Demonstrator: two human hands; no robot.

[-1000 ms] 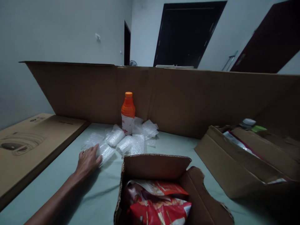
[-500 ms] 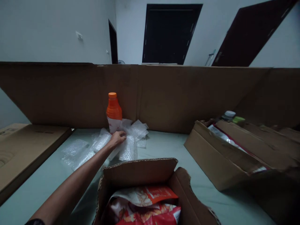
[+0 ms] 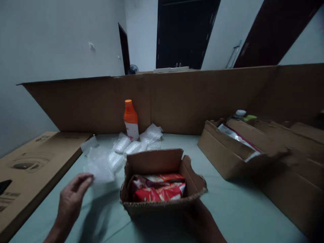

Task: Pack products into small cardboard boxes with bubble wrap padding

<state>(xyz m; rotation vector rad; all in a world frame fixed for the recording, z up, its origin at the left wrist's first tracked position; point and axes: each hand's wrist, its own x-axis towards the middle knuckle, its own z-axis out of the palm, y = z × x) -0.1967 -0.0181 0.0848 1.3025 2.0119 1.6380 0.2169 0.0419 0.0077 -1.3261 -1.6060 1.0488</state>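
Note:
My left hand (image 3: pixel 72 199) is raised at the lower left, its fingers pinched on the edge of a clear bubble wrap sheet (image 3: pixel 99 166) that hangs just left of a small open cardboard box (image 3: pixel 162 205). Inside the box lie red snack packets (image 3: pixel 159 191). At the box's near right corner my right hand (image 3: pixel 204 221) shows only as a dark shape, and its fingers are hidden. More bubble wrap pieces (image 3: pixel 131 146) lie behind the box, beside an upright orange bottle (image 3: pixel 131 119).
A long cardboard wall (image 3: pixel 189 98) stands across the back of the green surface. A flat printed carton (image 3: pixel 30 162) lies at the left. At the right an open cardboard box (image 3: pixel 222 152) holds packets, with a white cap (image 3: pixel 240 113) and a green cap (image 3: pixel 250 117) behind it.
My left hand has drawn back from the pile by the bottle, bringing a bubble wrap sheet with it. The view has tilted down, and my right hand has appeared at the box.

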